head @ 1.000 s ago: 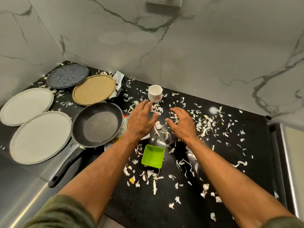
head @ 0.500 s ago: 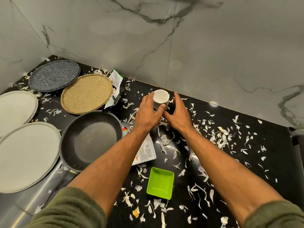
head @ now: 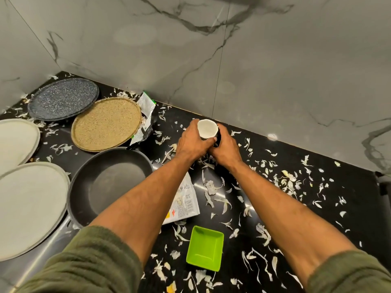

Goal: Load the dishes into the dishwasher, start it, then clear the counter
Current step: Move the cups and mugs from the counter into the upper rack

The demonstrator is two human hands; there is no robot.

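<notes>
a: the white cup (head: 207, 129) is clasped from both sides, far back on the black counter (head: 296, 208), close to the marble wall.
b: confirmed. the left hand (head: 191, 142) is curled round its left side and the right hand (head: 226, 148) is wrapped against its right.
a: whether it is lifted cannot be told. peel scraps (head: 212, 188) are scattered all around.
b: the frying pan (head: 110, 185) is seen left of the forearms. the green dish (head: 205, 248) is set nearer the body, between the arms. the tan plate (head: 105, 125) is laid behind the pan.
</notes>
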